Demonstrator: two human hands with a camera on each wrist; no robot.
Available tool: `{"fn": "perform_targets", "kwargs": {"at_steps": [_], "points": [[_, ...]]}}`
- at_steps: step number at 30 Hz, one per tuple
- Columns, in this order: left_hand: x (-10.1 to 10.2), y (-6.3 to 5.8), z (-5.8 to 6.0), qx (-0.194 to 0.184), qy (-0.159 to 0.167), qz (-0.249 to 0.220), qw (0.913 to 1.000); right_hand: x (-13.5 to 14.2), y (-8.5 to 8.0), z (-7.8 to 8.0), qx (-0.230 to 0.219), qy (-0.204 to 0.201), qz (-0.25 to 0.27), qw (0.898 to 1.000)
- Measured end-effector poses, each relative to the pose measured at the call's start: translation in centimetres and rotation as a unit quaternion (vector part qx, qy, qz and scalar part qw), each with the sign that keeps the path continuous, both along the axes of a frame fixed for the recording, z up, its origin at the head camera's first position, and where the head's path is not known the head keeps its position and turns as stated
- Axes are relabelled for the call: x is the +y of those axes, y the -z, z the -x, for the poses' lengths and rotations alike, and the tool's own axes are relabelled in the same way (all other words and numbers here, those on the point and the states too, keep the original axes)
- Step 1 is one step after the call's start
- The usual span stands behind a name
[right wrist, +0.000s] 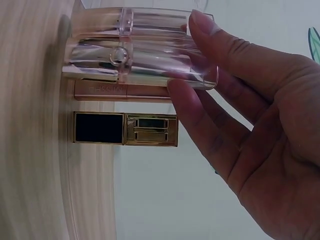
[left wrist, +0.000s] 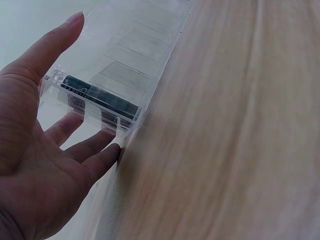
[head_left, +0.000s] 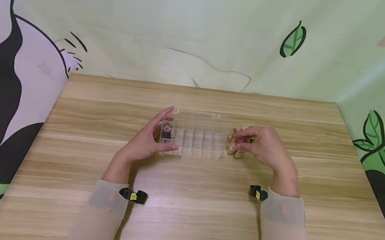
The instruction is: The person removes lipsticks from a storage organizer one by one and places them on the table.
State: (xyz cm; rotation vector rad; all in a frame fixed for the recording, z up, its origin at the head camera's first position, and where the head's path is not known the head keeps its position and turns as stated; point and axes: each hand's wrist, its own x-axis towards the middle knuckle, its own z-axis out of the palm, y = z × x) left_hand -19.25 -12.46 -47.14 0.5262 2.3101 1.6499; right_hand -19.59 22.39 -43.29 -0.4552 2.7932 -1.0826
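My left hand [head_left: 144, 140] holds the left end of a clear divided organizer [head_left: 203, 152], thumb along the front and fingers at the back. In its leftmost section stands a dark lipstick [head_left: 167, 132], seen through the clear wall in the left wrist view. My right hand [head_left: 264, 145] pinches the clear-capped top of a lipstick [right wrist: 155, 65] with a shiny base, between thumb and forefinger. Close beside it in the right wrist view are another clear-capped lipstick [right wrist: 97, 22], a slim rose tube [right wrist: 105, 91] and a square black-and-gold lipstick [right wrist: 100, 128].
Under everything lies a wood-grain table [head_left: 189, 213]. The lipsticks are grouped just right of the organizer. A printed cloth backdrop [head_left: 135, 24] rises behind the table's far edge and at both sides. Small black cameras [head_left: 140, 197] sit on both wrists.
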Motion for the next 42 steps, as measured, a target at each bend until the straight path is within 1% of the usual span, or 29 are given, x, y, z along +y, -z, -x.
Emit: {"fn": "perform_targets", "kwargs": {"at_steps": [14,29,42], "points": [[0.02,0.08,0.12,0.0,-0.001,0.001,1.0,-0.33,0.22,0.2,-0.02,-0.001,-0.03,0.999],[-0.02,0.13,0.04,-0.002,0.0,-0.002,1.0,-0.04,0.12,0.09,-0.047,0.007,-0.025,0.999],[0.01,0.14,0.06,0.001,-0.001,0.001,1.0,0.11,-0.1,0.05,-0.061,-0.001,-0.028,0.998]]}}
